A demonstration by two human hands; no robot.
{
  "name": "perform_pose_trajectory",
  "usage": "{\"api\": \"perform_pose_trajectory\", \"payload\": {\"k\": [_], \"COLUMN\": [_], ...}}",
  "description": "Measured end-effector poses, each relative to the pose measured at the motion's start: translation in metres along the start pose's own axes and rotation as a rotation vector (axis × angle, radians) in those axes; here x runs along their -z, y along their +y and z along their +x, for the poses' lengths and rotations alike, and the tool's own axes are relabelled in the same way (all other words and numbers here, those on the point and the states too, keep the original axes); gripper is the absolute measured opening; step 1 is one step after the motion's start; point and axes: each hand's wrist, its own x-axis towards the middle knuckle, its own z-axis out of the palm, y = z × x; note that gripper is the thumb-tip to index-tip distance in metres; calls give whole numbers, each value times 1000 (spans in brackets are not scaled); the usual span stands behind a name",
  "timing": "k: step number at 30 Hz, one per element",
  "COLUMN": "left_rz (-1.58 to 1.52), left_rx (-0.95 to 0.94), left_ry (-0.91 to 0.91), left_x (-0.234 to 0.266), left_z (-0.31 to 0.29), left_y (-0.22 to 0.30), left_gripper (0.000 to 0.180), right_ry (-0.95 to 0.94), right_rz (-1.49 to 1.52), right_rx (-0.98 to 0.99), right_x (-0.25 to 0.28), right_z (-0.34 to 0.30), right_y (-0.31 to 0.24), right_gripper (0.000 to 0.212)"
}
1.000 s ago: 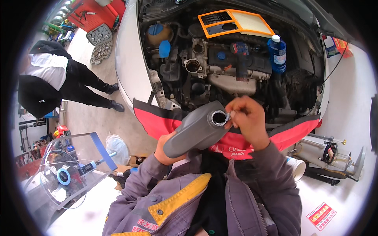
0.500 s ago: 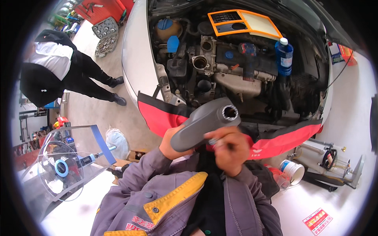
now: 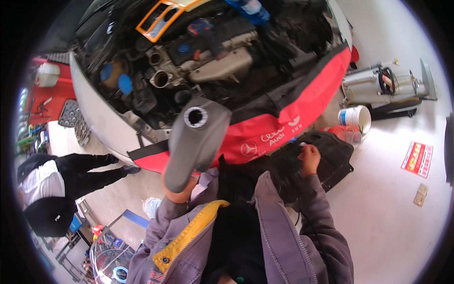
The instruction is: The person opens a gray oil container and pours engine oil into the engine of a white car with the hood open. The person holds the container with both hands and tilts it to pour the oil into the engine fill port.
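My left hand [image 3: 181,191] grips the lower end of a grey plastic air duct [image 3: 187,146]. The duct slants up before me, its round ribbed opening facing up, over the near edge of the engine bay. Part of the hand is hidden behind the duct. Out to the right, my right hand [image 3: 309,160] is closed, with a small light-coloured bit at its fingertips that is too small to name. It is over a black plastic panel [image 3: 331,163] lying low beside the car. A red and black fender cover [image 3: 302,104] hangs along the car's front edge.
An engine [image 3: 220,66] lies exposed, with an orange-rimmed air filter [image 3: 153,33] and a blue bottle [image 3: 255,12] on top. A white bucket [image 3: 362,118] and a metal cylinder device [image 3: 385,85] stand right. Another person [image 3: 52,184] stands left; a fan [image 3: 120,273] is lower left.
My view has swung to the right. The duct has turned more upright in my left hand. My right hand has left the duct's side and moved right, over the black panel.
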Motion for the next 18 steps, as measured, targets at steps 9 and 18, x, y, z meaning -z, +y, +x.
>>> {"api": "perform_pose_trajectory", "payload": {"k": [9,18], "left_rz": [-340,-111], "left_rx": [352,305], "left_ry": [1,-77], "left_x": [25,39], "left_z": [-2,24], "left_y": [18,49], "left_gripper": [17,34], "right_ry": [-33,-220], "right_rz": [-443,-429], "right_rx": [-373,-589], "right_x": [22,72], "right_z": [50,117], "right_y": [184,224], "right_gripper": [19,12]}}
